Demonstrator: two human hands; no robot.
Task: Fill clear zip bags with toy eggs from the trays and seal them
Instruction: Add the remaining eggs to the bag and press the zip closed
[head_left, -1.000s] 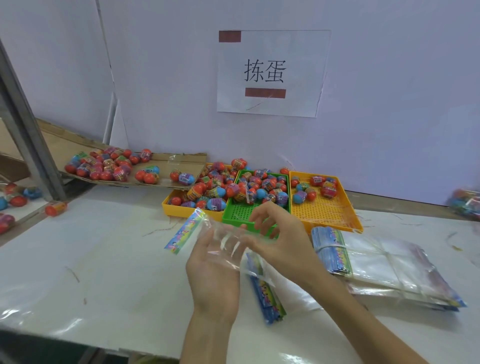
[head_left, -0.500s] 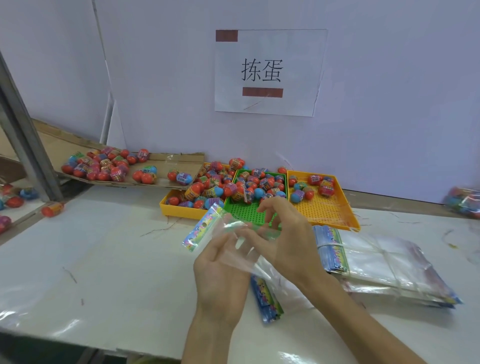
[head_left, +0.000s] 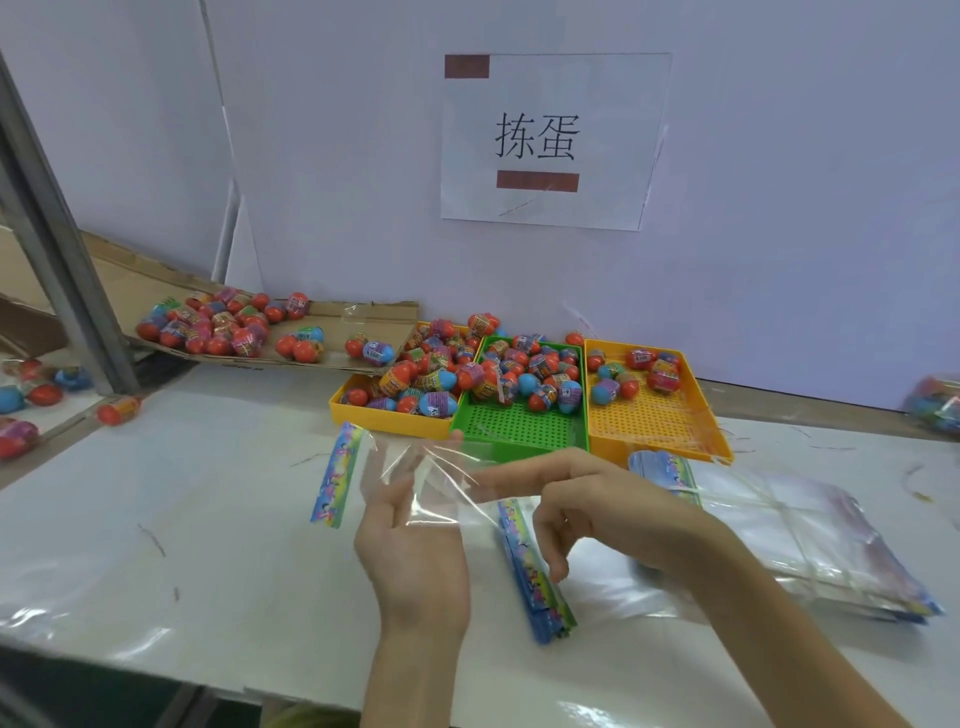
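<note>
Clear plastic film stretches between two bare hands held just above a white table (head_left: 208, 519). It is one empty clear zip bag (head_left: 336, 475), lifted off the surface, with its rainbow-printed header strip hanging at the left end. The left hand (head_left: 410, 530) lies palm up under the film, fingers straight and spread, carrying the bag rather than gripping it. The right hand (head_left: 587, 499) pinches the film near its middle between thumb and forefinger, with its other fingers loosely curled below. No egg is in the bag yet.

The step looks to be parting the two layers so the bag opens. To do it well, the pinch should probably catch only the upper layer while the flat left fingers steady the lower one. Sliding thumb against forefinger would help the thin film separate. Whether the zip is already unsealed cannot be told. Once the bag is open, turning its mouth toward the trays would shorten each reach.

Directly under the hands lies a loose stack of spare bags (head_left: 535, 577), and a tied bundle of bags (head_left: 795, 525) sits near right. Just beyond the hands, three trays stand side by side: a yellow tray (head_left: 395, 427) at left, a green tray (head_left: 519, 427) in the middle and an orange tray (head_left: 654, 422) at right. All hold toy eggs (head_left: 540, 374), heaped toward their far ends. Farther left, a cardboard ramp (head_left: 363, 317) carries more eggs toward the yellow tray. A paper sign (head_left: 550, 208) hangs on the wall behind.
</note>
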